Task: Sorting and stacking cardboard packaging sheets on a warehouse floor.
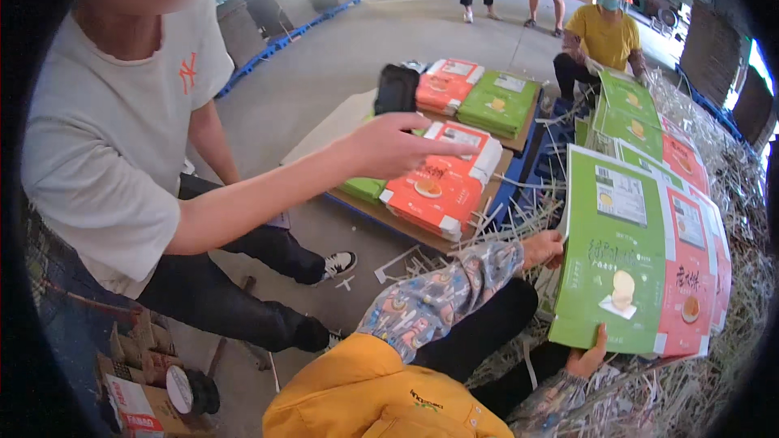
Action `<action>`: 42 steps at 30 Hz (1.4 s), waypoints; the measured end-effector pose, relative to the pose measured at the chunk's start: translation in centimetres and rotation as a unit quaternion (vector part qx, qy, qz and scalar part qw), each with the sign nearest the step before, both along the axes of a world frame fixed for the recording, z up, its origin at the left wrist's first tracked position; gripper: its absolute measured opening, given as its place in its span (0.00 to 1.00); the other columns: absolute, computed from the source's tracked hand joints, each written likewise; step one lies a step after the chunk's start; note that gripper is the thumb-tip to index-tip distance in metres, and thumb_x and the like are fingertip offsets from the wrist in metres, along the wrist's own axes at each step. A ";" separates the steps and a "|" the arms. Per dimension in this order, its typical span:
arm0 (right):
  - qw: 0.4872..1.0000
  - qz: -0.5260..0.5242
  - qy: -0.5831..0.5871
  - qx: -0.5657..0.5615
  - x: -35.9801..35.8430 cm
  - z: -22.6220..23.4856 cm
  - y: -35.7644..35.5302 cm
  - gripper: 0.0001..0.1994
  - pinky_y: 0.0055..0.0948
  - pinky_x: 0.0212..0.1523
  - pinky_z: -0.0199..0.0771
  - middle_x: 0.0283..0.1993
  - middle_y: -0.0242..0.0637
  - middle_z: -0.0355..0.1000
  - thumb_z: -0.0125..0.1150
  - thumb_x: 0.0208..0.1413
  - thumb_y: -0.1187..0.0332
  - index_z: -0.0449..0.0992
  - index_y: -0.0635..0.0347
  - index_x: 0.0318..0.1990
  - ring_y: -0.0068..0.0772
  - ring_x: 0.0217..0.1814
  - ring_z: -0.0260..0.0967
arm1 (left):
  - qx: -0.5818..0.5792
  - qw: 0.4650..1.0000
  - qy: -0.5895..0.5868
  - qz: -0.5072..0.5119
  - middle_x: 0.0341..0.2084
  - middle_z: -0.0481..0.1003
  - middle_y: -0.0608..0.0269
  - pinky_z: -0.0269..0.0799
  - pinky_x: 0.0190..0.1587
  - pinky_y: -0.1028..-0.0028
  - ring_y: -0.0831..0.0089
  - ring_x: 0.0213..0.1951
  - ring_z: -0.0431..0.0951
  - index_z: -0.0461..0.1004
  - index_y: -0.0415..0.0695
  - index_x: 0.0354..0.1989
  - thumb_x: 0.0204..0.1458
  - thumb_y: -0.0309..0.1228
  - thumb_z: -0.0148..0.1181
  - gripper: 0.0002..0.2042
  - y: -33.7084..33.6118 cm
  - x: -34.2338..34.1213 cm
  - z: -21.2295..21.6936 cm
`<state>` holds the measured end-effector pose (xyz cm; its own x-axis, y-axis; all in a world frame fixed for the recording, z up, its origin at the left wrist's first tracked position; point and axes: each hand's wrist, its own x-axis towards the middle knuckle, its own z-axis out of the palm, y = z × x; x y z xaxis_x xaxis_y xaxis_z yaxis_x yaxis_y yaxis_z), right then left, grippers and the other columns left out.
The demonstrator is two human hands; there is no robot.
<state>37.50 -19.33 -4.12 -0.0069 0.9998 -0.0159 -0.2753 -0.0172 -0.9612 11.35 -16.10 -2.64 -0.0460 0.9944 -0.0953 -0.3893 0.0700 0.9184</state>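
Head view: one camera, looking down over your yellow hood and patterned sleeves.
Left hand (542, 248): you had it closed on the left edge of the green carton (613, 259), fingers wrapped round to the back.
Right hand (588, 357): it gripped the same carton at its lower edge, thumb on the printed face, fingers hidden behind.
Green carton: flat and unfolded, it stood nearly upright between your hands, right of centre, over the straw (734, 195).
Orange carton (690, 280): also flat, it lay just behind the green one, showing past its right edge; I could not tell whether your fingers held it too.
More cartons (629, 109): green and orange flats ran on in an overlapping row towards a seated person (604, 36).
Co-worker's hand (398, 146): a person in a white shirt crouched on your left, arm out and fingers extended – above the orange stack (442, 186), well apart from your hands.
Pallet (519, 142): further stacks stood on it – a green stack (499, 101) beside a black bag (396, 88).
Tape roll (180, 389): it sat at lower left, on a box.
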 end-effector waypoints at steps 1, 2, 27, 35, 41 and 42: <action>1.000 0.000 -0.010 -0.008 -0.5 0.6 0.3 0.16 0.29 0.38 0.69 0.38 0.35 0.67 0.53 0.48 0.61 0.67 0.62 0.41 0.30 0.39 0.66 | 0.005 1.000 0.018 0.014 0.16 0.68 0.59 0.64 0.17 0.75 0.71 0.17 0.69 0.66 0.37 0.26 0.41 0.28 0.51 0.07 0.0 -0.3 -0.4; 0.996 0.012 0.058 -0.070 -0.4 1.0 0.6 0.16 0.29 0.38 0.69 0.38 0.35 0.67 0.53 0.49 0.61 0.67 0.62 0.41 0.30 0.39 0.66 | -0.012 0.999 0.023 0.021 0.16 0.68 0.59 0.64 0.17 0.74 0.71 0.16 0.69 0.66 0.36 0.26 0.40 0.28 0.52 0.08 0.1 0.0 0.0; 0.954 0.090 0.213 -0.194 1.4 0.6 -0.5 0.16 0.31 0.39 0.68 0.43 0.37 0.65 0.48 0.52 0.62 0.63 0.60 0.45 0.33 0.42 0.65 | -0.040 0.998 0.033 -0.031 0.20 0.70 0.62 0.64 0.19 0.80 0.77 0.17 0.69 0.67 0.36 0.35 0.42 0.24 0.52 0.10 -0.8 0.4 3.7; 0.940 0.112 0.273 -0.173 4.7 -0.3 1.8 0.19 0.31 0.40 0.70 0.45 0.35 0.66 0.51 0.51 0.59 0.63 0.60 0.47 0.31 0.45 0.65 | 0.071 0.897 0.387 0.201 0.22 0.69 0.57 0.66 0.26 0.74 0.70 0.24 0.71 0.48 0.34 0.54 0.40 0.25 0.51 0.30 1.9 -2.0 4.1; 0.952 0.086 0.203 -0.212 0.5 0.8 1.5 0.21 0.34 0.40 0.69 0.45 0.37 0.65 0.54 0.48 0.59 0.63 0.60 0.47 0.33 0.44 0.65 | 0.056 0.652 0.481 0.583 0.16 0.70 0.59 0.67 0.21 0.76 0.73 0.19 0.70 0.30 0.32 0.55 0.42 0.22 0.42 0.34 -4.0 -26.2 19.0; 0.947 0.074 0.220 -0.223 1.2 0.7 2.1 0.20 0.34 0.40 0.68 0.43 0.37 0.65 0.53 0.49 0.60 0.63 0.61 0.46 0.33 0.43 0.64 | 0.153 0.705 0.295 0.627 0.17 0.70 0.55 0.65 0.18 0.77 0.71 0.17 0.69 0.30 0.34 0.57 0.41 0.20 0.40 0.34 -5.4 -23.1 23.3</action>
